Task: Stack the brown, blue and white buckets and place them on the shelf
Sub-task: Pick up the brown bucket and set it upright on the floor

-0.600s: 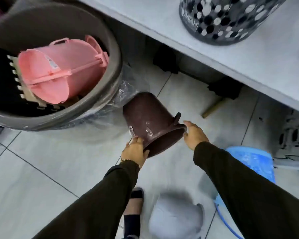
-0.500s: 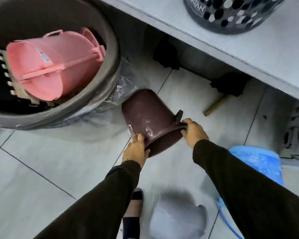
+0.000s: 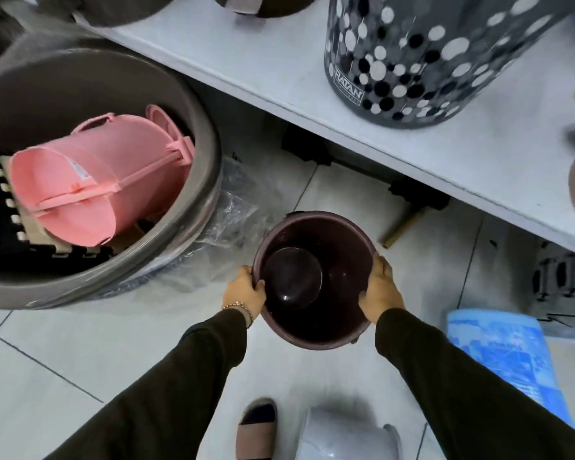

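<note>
Brown bucket [image 3: 316, 280] is upright, mouth toward me, above the floor [image 3: 80, 343]. I hold its rim with my left hand [image 3: 244, 293] and right hand [image 3: 380, 290]. Blue bucket [image 3: 502, 356] and white bucket [image 3: 342, 433] lie below on the floor, near the shelf [image 3: 395, 134].

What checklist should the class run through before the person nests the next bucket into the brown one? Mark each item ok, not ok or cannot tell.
1. Brown bucket held with mouth facing up: ok.
2. Both hands on its rim, left hand, right hand: ok.
3. Brown bucket interior free of objects: ok.
4. Blue bucket within view on the floor: ok.
5. White bucket right way up for stacking: cannot tell.
6. Free space on the shelf: ok.
</note>
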Tool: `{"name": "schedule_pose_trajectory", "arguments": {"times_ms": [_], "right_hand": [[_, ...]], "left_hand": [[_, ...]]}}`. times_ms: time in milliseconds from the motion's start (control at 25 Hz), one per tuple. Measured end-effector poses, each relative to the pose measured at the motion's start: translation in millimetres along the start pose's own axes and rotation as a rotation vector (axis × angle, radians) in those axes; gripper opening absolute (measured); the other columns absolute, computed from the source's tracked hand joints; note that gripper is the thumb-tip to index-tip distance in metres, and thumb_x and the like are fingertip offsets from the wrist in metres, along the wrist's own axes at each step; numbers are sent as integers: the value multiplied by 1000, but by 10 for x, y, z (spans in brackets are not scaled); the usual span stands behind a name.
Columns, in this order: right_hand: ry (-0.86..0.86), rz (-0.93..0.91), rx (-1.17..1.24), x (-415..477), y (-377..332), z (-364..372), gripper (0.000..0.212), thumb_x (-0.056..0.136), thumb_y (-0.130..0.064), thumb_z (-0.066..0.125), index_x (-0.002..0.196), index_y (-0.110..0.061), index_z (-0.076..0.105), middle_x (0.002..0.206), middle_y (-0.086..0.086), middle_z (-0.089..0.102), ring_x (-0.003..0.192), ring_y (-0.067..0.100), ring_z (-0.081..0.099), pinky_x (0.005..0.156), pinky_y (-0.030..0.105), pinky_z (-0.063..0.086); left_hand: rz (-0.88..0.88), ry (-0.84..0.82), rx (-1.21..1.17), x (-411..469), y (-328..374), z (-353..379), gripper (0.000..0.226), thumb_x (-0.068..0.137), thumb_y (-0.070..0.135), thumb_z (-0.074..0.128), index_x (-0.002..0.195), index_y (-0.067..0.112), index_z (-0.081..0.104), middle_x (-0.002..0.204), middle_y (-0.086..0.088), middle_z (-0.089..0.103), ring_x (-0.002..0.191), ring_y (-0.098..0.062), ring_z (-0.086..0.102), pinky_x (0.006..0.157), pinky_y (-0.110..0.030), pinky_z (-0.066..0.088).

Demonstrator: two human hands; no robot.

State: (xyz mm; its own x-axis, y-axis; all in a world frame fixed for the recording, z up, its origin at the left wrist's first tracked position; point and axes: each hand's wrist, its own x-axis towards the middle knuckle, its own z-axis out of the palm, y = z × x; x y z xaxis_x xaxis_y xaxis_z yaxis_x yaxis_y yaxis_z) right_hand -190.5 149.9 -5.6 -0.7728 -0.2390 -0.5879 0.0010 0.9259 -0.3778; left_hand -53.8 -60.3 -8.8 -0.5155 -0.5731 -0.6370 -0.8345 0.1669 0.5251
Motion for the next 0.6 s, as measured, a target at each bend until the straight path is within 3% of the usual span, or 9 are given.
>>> {"name": "schedule_pose_trajectory", "arguments": {"times_ms": [80, 200, 320, 400, 520, 600], "right_hand": [[-14, -21, -63, -8, 26, 112, 97, 85, 10, 58, 160, -21, 3, 168, 1, 2, 134, 33, 52, 114, 45, 41], [18, -109, -165, 15, 6, 202, 91, 89, 3, 58, 160, -16, 4, 169, -2, -7, 130, 27, 56, 108, 36, 47], [-8, -140, -137, 12, -46, 147, 80, 97, -17, 56, 160, -17, 7, 169, -3, -4, 150, 24, 28, 116, 39, 39], [18, -135, -128, -26, 18, 55, 78, 98, -27, 55, 159, -17, 7, 169, -1, -3, 155, 23, 10, 121, 42, 30], [45, -128, -122, -180, 245, -84, 77, 99, -31, 53, 160, -15, 8, 169, 1, -2, 156, 23, 5, 124, 42, 21], [31, -123, -148, -364, 555, -201, 76, 99, -31, 52, 159, -14, 9, 169, 2, -2, 156, 22, 3, 125, 42, 18]], "left_hand": [[-60, 12, -53, 168, -144, 31, 17, 90, 21, 52, 104, 17, 44, 102, -24, 69, 88, -44, 69, 81, -50, 58], [-49, 37, -45, 221, -159, -45, 38, 93, 16, 50, 130, 13, 42, 118, -26, 64, 102, -44, 64, 92, -49, 53], [-7, 25, 66, 148, -91, -116, 55, 93, 20, 52, 143, 9, 31, 137, -23, 52, 121, -43, 53, 104, -45, 45], [112, 63, 257, 16, 12, -103, 68, 92, 28, 53, 149, 10, 21, 154, -20, 33, 138, -38, 38, 116, -48, 32], [380, 158, 501, -257, 203, 23, 69, 93, 32, 48, 153, 15, 17, 164, -11, 12, 151, -29, 10, 123, -47, 9], [521, 136, 537, -549, 373, 230, 65, 93, 29, 48, 151, 17, 22, 164, -8, 9, 152, -27, 5, 124, -46, 6]]}}
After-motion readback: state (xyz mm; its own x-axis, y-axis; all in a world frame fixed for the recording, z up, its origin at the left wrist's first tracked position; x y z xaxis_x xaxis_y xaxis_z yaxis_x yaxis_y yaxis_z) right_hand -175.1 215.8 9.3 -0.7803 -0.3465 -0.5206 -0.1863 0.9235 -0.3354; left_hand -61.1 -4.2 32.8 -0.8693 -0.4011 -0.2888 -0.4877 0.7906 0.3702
